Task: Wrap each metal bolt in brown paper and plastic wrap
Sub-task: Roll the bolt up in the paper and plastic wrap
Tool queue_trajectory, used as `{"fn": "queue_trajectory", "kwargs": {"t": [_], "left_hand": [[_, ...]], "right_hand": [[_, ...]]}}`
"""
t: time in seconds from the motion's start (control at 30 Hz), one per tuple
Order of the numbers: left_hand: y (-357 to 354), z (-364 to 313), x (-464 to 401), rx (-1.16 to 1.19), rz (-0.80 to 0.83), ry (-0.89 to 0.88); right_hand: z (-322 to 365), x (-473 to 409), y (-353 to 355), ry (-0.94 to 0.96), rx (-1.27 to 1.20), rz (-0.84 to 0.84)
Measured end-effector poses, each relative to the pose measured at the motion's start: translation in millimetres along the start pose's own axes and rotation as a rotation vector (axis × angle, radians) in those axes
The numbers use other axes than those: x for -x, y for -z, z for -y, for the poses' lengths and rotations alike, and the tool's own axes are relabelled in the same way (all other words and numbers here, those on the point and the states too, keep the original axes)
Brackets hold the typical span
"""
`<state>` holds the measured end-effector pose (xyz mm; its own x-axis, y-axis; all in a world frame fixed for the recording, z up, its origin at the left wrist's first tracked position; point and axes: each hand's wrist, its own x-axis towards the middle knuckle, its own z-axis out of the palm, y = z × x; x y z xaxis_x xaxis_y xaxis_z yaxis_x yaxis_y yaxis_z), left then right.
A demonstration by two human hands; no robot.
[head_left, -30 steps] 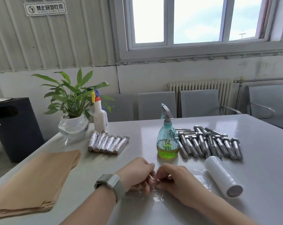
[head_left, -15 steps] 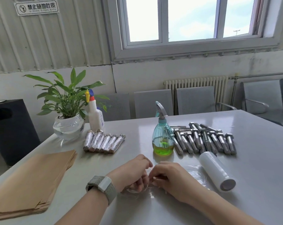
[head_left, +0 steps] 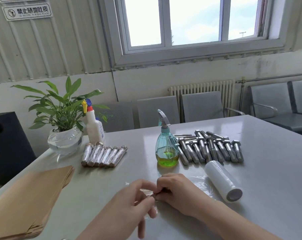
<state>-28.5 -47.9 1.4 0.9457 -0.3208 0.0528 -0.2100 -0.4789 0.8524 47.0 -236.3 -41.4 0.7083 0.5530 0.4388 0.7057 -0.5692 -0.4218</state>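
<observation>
Our left hand [head_left: 129, 203] and right hand [head_left: 178, 193] pinching a plastic-wrapped bolt [head_left: 147, 192] between us, wrap roll [head_left: 223, 181] near right, bare bolts [head_left: 210, 148] farther, paper stack [head_left: 25, 200] left.

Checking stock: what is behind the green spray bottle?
Bare bolts lie behind and right of the spray bottle. It covers the leftmost ones' ends, so their count is unclear.

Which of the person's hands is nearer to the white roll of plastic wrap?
The right. The right hand lies just left of the white roll of plastic wrap, over the film pulled from it. The left hand sits farther left, beyond the right hand.
</observation>
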Motion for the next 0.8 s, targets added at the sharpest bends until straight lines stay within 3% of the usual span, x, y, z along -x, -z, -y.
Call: {"fn": "queue_trajectory", "kwargs": {"t": [0.1, 0.13, 0.17, 0.33, 0.57, 0.8], "left_hand": [[27.5, 5.0, -4.9, -0.409, -0.387, -0.153], [36.1, 6.6, -8.1, -0.524, -0.447, -0.156], [42.9, 9.2, -11.7, -0.598, -0.445, -0.152], [37.2, 26.8, -28.8, -0.798, -0.116, -0.164], [24.1, 39.4, -46.2, -0.775, -0.078, -0.163], [12.7, 44.4, -46.1, -0.8, -0.155, -0.083]], "right_hand": [[-0.1, -0.1, 1.2, -0.001, -0.005, -0.003], [0.0, 0.4, 1.4, -0.006, -0.013, -0.002], [0.2, 1.3, 1.7, -0.014, -0.024, -0.002], [1.2, 2.4, 2.8, -0.01, -0.031, -0.018], [-1.5, 2.2, -0.3, -0.033, -0.017, -0.02], [2.4, 2.7, -2.1, -0.106, -0.059, -0.036]]}}
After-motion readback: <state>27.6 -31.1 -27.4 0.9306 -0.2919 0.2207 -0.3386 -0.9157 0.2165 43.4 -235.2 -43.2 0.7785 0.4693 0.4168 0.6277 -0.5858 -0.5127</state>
